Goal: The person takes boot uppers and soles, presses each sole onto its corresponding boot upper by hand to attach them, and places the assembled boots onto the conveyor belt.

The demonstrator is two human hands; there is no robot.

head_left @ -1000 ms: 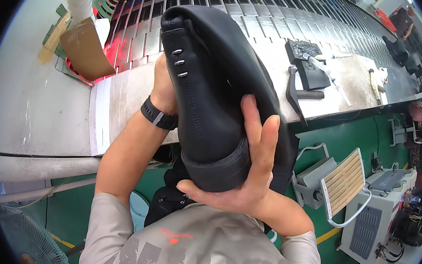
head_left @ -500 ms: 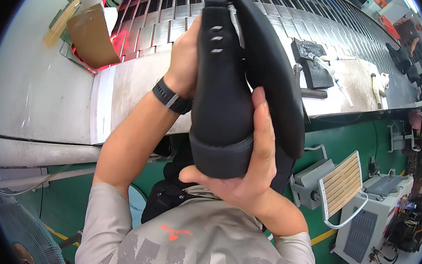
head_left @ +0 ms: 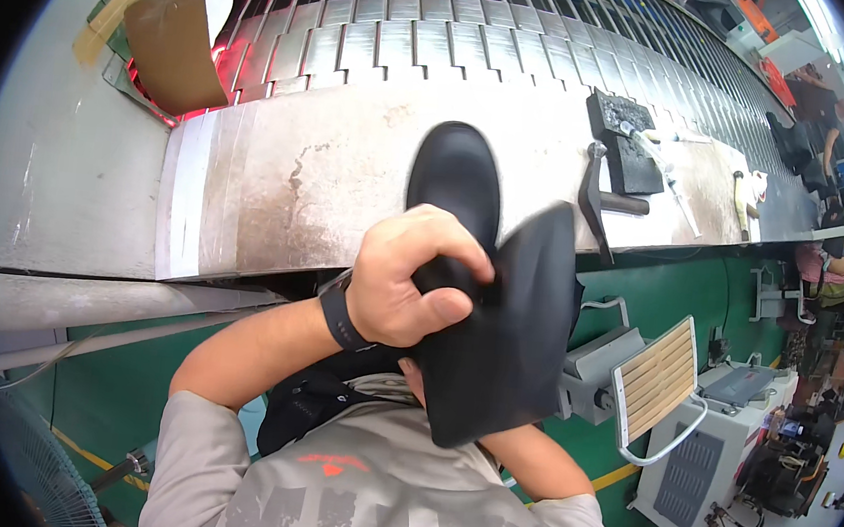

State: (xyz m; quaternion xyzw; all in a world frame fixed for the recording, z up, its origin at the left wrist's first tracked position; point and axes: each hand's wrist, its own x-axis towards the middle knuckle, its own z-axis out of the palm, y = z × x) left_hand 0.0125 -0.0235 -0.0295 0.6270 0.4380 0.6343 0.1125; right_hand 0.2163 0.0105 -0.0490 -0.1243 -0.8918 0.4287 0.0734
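A black boot (head_left: 454, 181) is held in front of my body, its rounded toe pointing away over the worktable. Its tall shaft (head_left: 506, 341) leans toward the right and is slightly blurred. My left hand (head_left: 411, 273), with a black watch on the wrist, is curled at the boot's ankle, thumb and forefinger pressing on the leather there. Behind the shaft, my right hand (head_left: 413, 378) is mostly hidden; only a bit of its fingers shows beside the boot, under the left wrist, holding it from below.
On the pale worktable (head_left: 336, 156), a dark hammer (head_left: 596, 200) lies beside a black block (head_left: 628, 146) with a pale tool on it. A light-handled tool (head_left: 745, 205) lies farther right. Metal rollers (head_left: 442, 39) run behind. A slatted wooden rack (head_left: 655, 377) and machine stand at right; a fan (head_left: 23, 460) at lower left.
The boot has been turned and lowered: its heel faced me before, now its toe points away and the shaft leans right. My left hand has come round to the ankle; my right has gone behind.
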